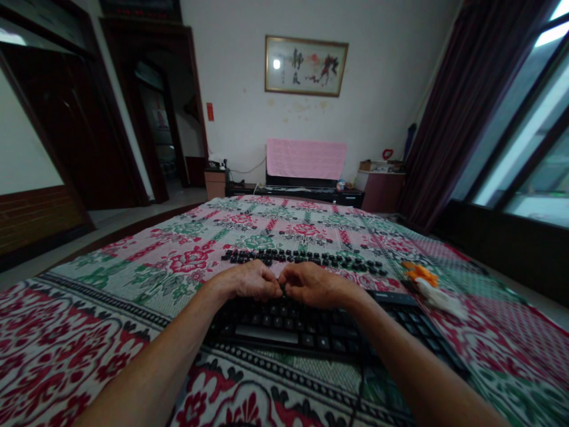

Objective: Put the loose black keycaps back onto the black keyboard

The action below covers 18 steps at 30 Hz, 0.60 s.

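A black computer keyboard [311, 341] lies on the patterned bedspread in front of me, its upper middle part hidden under my hands. My left hand [256, 280] is closed, with thumb and fingertips pressed together over the top rows of keys. Close beside it, my right hand [313, 284] is also closed, its fingertips nearly meeting the left ones. Something small and dark may be between the fingertips, but I cannot make it out. Just beyond the hands, loose black keycaps [351, 262] lie in rows on the cloth.
Right of the keyboard lie an orange object [420, 273] and a crumpled whitish cloth [440, 298]. The flowered bedspread [178, 261] spreads around everything. Beyond its far edge stand a low black cabinet [306, 193] with a pink towel [306, 159] above it. The keyboard's cable runs toward me.
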Each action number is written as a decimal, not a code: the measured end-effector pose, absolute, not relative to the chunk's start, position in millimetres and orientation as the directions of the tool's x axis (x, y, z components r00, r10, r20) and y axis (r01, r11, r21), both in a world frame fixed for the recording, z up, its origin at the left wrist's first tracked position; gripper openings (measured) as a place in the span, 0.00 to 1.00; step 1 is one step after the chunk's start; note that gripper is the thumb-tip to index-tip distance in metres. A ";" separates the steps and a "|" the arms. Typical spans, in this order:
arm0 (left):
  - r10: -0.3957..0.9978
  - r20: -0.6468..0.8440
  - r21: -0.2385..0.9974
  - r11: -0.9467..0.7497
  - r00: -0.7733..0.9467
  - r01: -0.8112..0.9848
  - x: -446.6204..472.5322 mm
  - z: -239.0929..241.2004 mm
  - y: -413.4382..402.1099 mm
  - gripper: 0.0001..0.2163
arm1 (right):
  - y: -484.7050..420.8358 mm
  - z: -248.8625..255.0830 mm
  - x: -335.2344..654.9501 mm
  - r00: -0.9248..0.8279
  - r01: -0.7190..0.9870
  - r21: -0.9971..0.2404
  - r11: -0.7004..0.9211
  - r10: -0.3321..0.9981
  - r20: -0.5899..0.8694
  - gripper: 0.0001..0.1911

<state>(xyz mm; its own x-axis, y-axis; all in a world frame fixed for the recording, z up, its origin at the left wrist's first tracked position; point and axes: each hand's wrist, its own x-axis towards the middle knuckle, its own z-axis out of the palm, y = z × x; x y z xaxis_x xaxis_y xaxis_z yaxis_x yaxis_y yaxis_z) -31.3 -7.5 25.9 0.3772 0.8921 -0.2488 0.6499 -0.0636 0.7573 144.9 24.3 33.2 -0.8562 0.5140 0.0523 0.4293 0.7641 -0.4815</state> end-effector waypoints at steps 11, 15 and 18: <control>0.897 -0.263 0.739 -0.050 0.356 0.671 -30.7 27.0 -8.5 0.09 | 26.3 25.6 141.1 -0.830 0.403 -0.476 0.782 0.531 0.170 0.09; 0.901 -0.259 0.740 -0.046 0.348 0.671 -30.9 25.8 -8.0 0.09 | 26.2 25.3 140.8 -0.827 0.378 -0.489 0.786 0.524 0.203 0.09; 0.900 -0.267 0.744 -0.035 0.345 0.668 -31.6 24.3 -7.6 0.11 | 26.8 23.2 140.1 -0.819 0.375 -0.510 0.774 0.535 0.209 0.09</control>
